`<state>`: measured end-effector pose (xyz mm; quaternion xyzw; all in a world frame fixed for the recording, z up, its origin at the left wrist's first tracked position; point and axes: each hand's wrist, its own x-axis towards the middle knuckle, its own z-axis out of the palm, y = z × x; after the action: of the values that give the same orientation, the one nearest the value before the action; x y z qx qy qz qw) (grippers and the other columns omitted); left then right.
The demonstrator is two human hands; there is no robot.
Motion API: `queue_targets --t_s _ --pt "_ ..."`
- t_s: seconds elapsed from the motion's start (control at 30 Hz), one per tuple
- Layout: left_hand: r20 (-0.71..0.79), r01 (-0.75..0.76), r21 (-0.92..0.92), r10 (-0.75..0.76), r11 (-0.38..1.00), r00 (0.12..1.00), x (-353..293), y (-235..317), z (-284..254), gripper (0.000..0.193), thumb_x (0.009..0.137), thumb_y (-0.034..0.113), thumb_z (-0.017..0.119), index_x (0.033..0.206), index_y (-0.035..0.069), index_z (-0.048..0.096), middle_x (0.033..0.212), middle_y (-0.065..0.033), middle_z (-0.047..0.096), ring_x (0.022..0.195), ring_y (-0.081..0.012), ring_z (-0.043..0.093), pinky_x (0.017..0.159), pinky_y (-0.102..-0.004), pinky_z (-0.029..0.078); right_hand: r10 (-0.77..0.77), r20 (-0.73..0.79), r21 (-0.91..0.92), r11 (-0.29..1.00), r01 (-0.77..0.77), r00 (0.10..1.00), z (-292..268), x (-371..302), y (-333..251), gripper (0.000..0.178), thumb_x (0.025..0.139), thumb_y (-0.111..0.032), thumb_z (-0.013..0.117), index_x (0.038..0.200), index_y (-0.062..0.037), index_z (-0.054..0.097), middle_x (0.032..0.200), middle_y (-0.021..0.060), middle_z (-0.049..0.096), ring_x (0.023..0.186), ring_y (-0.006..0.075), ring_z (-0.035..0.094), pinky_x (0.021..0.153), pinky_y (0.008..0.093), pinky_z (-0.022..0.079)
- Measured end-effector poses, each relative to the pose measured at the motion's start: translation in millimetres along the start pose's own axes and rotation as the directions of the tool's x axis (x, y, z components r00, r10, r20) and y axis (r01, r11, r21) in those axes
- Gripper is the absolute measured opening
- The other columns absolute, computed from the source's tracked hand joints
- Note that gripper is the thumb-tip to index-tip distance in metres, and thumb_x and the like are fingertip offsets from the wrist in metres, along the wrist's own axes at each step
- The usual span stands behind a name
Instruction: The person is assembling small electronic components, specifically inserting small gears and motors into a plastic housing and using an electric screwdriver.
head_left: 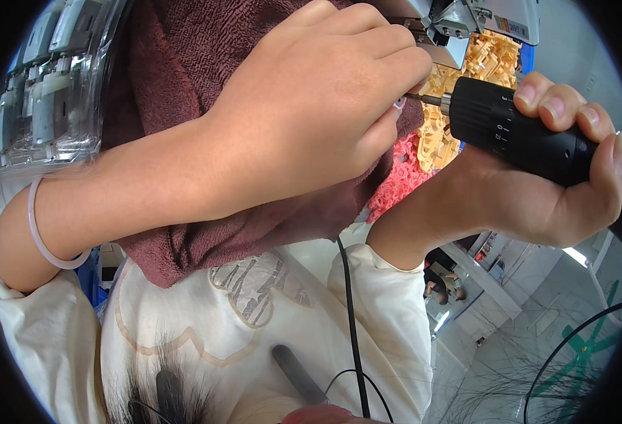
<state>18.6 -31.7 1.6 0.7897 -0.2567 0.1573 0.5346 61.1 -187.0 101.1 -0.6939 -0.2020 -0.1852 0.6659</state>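
Note:
My right hand [530, 198] is wrapped round a black electric screwdriver [491, 116] that lies nearly level and points left. Its thin bit [427, 99] reaches to the fingertips of my left hand [318, 99]. The left fingers are curled and pressed together above a dark maroon towel [176, 78]. A tiny pale piece [399, 103] shows by the bit's tip between those fingers; its kind cannot be made out, and the back of the hand hides the rest. A pale bangle [36, 219] circles my left forearm.
At the far left, a clear plastic tray [77, 134] holds several grey and white motor-like units. Yellow plastic parts [491, 56] and pink plastic parts [399, 184] are heaped beyond the towel. A metal device [452, 21] stands at the far right. A black cable [353, 318] hangs before my shirt.

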Motion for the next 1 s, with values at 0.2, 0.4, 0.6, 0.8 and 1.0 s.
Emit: queue_targets --t_s 0.2,0.4,0.6,0.8,1.0 --pt "0.01 0.0 0.015 0.0 1.0 1.0 -7.3 7.5 0.4 0.023 0.073 0.008 0.068 0.094 0.008 0.057 0.094 -0.0048 0.06 0.093 -0.0257 0.057 0.077 -0.0359 0.041 0.002 0.096 -0.084 0.996 0.006 0.995 0.7 -9.9 -16.0 0.018 0.081 -0.023 0.052 0.074 -0.0073 0.055 0.072 0.0062 0.059 0.058 0.0187 0.057 0.054 0.0346 0.046" --pt "0.024 0.016 0.039 -0.017 0.999 1.0 -9.4 8.5 -1.5 0.025 0.074 0.008 0.067 0.096 0.008 0.057 0.095 -0.005 0.06 0.095 -0.026 0.057 0.077 -0.036 0.041 -0.061 0.086 -0.043 0.997 0.065 0.994 11.3 -21.9 -2.3 0.021 0.082 -0.024 0.05 0.074 -0.0058 0.056 0.069 0.0076 0.059 0.057 0.0192 0.057 0.055 0.034 0.046" --pt "0.017 0.012 0.02 -0.012 1.0 1.0 -11.1 7.4 -1.0 0.027 0.073 0.008 0.067 0.098 0.008 0.057 0.098 -0.0061 0.061 0.096 -0.027 0.057 0.077 -0.0368 0.041 0.006 0.222 -0.085 0.996 0.014 0.975 -0.5 -18.2 -9.3 0.023 0.084 -0.024 0.048 0.078 -0.004 0.058 0.065 0.0093 0.058 0.056 0.0202 0.056 0.056 0.0329 0.046" --pt "0.025 0.025 0.024 -0.026 0.999 0.999 -11.0 8.2 -5.9 0.028 0.072 0.009 0.067 0.099 0.007 0.058 0.099 -0.007 0.061 0.096 -0.0277 0.057 0.077 -0.037 0.042 -0.002 0.231 -0.048 0.999 0.014 0.973 -2.9 -19.7 -3.5 0.024 0.083 -0.024 0.048 0.078 -0.0027 0.059 0.064 0.0106 0.057 0.056 0.0208 0.056 0.056 0.0331 0.047" --pt "0.102 0.048 0.027 -0.05 0.999 0.994 -9.9 9.9 -9.0 0.027 0.074 0.009 0.067 0.099 0.007 0.057 0.099 -0.0063 0.061 0.097 -0.0268 0.057 0.079 -0.036 0.042 0.087 -0.02 0.024 0.996 -0.086 0.996 28.8 -41.4 -5.8 0.023 0.082 -0.025 0.05 0.078 -0.0036 0.056 0.064 0.0106 0.055 0.055 0.0204 0.054 0.056 0.0333 0.047"
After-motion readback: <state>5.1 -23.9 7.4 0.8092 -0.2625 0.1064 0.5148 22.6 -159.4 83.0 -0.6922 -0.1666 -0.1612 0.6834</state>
